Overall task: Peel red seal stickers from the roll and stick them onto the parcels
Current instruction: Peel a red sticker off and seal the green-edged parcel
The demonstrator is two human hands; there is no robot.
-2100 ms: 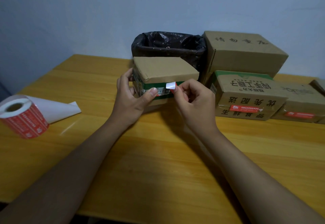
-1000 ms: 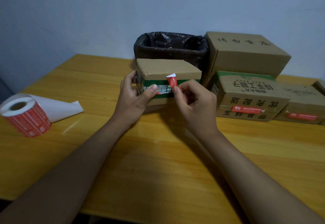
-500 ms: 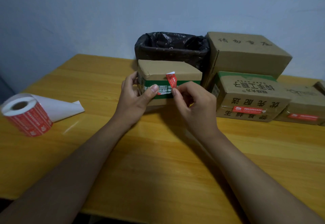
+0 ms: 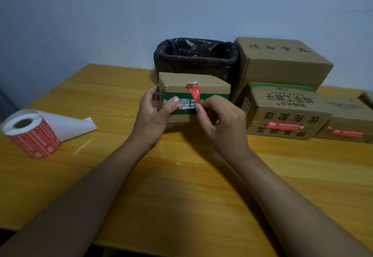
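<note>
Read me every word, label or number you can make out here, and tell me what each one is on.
"优先配送": upside down, on the front of the green-topped box; its other lines are unclear.
"请勿": on top of the rear box, followed by two characters I cannot read.
Held parcel: QR code and white print on its green band, too blurred.
Red sticker and sticker roll: print too small.

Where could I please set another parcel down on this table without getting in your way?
The widest bare patch of table lies along the near edge, though both forearms cross it. Another lies at the far left, behind the sticker roll. The right side is crowded with stacked boxes and the bin, and the centre is taken by the parcel being sealed.
</note>
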